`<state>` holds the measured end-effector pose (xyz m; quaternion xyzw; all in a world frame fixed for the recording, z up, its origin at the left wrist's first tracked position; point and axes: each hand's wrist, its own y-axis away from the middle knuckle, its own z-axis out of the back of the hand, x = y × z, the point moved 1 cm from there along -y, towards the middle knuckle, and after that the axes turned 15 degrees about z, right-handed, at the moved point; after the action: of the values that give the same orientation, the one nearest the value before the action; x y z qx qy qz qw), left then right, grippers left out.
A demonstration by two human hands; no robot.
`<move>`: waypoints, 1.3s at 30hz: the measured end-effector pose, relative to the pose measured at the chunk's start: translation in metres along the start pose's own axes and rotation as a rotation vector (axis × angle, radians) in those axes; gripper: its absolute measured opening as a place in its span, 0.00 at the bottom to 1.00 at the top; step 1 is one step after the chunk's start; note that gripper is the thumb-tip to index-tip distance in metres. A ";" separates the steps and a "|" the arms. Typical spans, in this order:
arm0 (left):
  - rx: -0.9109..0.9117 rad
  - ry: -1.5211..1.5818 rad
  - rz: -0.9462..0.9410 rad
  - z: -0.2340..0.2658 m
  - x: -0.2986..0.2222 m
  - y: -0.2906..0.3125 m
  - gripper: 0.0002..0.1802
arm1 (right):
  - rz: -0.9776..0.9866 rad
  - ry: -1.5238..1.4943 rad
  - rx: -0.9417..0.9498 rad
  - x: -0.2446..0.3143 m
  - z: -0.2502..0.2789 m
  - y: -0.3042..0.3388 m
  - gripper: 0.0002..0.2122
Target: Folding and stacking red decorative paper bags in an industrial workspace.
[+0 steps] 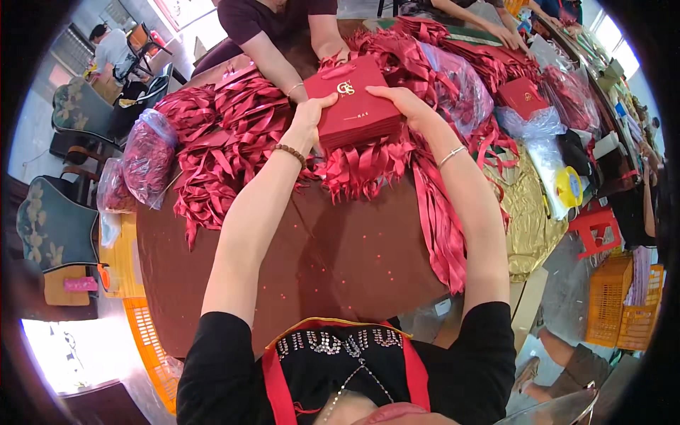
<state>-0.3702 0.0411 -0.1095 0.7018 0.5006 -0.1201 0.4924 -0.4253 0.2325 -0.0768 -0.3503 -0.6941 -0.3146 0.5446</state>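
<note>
Out over the far part of the table, both my hands hold a stack of flat red paper gift bags [356, 112] with gold print on the top one. My left hand [312, 115] clasps the left side, its thumb on top. Across from it, my right hand [401, 104] grips the right side, thumb also on top; the fingers under the stack are hidden. Red ribbon handles [354, 173] hang from the stack's near edge. Just beyond, another person's hands [329, 57] are close to the bags; whether they touch them I cannot tell.
Heaped red ribboned bags [237, 127] cover the table's left side, with plastic-wrapped bundles [149, 159] beside them. Long red ribbons [440, 241] trail on the right, near gold sheeting [520, 212] and a yellow tape roll [568, 186]. Tiny red bits dot the brown tabletop [212, 283].
</note>
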 end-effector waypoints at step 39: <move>-0.922 -0.837 -0.917 -0.003 0.047 0.015 0.26 | 0.061 -0.074 -0.166 -0.063 0.025 -0.019 0.19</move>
<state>-0.3362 0.0709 -0.1306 0.0446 0.5128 -0.3467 0.7841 -0.4439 0.2335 -0.1451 -0.4266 -0.6742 -0.3410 0.4972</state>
